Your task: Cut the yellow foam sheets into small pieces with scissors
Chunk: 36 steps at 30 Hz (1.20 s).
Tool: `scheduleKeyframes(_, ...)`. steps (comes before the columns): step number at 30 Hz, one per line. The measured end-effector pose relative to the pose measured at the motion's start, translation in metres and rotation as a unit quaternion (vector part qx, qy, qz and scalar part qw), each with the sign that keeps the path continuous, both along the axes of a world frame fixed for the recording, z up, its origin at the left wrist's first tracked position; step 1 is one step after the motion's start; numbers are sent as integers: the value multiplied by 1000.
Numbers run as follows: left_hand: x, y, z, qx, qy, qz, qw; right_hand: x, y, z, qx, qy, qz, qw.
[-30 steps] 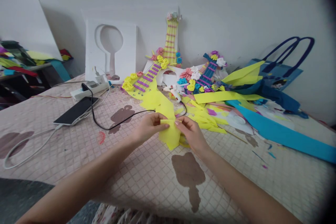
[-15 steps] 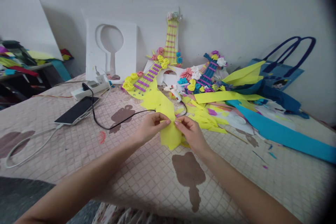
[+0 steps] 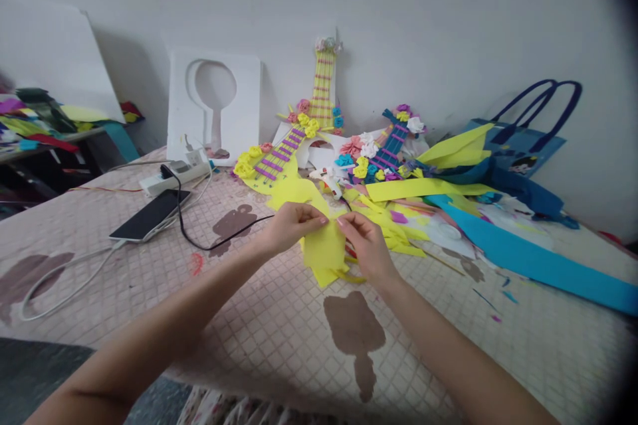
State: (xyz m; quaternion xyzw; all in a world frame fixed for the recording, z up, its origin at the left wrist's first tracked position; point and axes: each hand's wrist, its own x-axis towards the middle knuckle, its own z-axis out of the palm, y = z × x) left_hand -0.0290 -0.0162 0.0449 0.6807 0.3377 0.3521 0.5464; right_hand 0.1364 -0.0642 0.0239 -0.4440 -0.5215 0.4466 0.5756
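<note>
A yellow crepe paper strip point(image 3: 325, 254) hangs between my two hands above the table. My left hand point(image 3: 294, 227) pinches its upper edge between thumb and forefinger. Close beside it, my right hand point(image 3: 366, 239) pinches the same edge, fingertips a small gap apart. Behind the paper lies a white glue gun point(image 3: 329, 180), its black cord passing behind my hands. More yellow paper spreads up to a guitar-shaped piece point(image 3: 279, 156) with purple bars and paper flowers. To its right rests a blue guitar-shaped piece point(image 3: 391, 149) with paper flowers.
A phone point(image 3: 149, 216) and a power strip point(image 3: 177, 172) with cables lie at left. A white board with a cutout point(image 3: 249, 106) leans on the wall. Blue paper point(image 3: 528, 262), yellow scraps point(image 3: 399, 236) and a blue bag point(image 3: 528, 139) are on the right.
My hands stay pinched on the yellow paper, with the fingertips slightly farther apart and a little higher. The lower part of the paper has shifted shape. The view has tilted slightly.
</note>
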Motion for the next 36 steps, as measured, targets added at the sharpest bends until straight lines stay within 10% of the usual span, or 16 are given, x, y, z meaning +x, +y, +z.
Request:
scheduleKeyframes(7, -1, 13, 12, -92, -2, -21, 996, 1, 10, 5, 0, 65, -51, 997)
scheduleKeyframes(16, -13, 15, -15, -314, 21, -275, 908, 8, 14, -7, -32, 63, -94, 993)
scheduleKeyframes(25, -2, 6, -23, -216, -32, -40, 975, 1, 11, -17, -39, 17, -63, 997)
scheduleKeyframes(36, -5, 6, -28, -183, -31, -8, 983, 2, 7, -18, -106, 85, 28, 990)
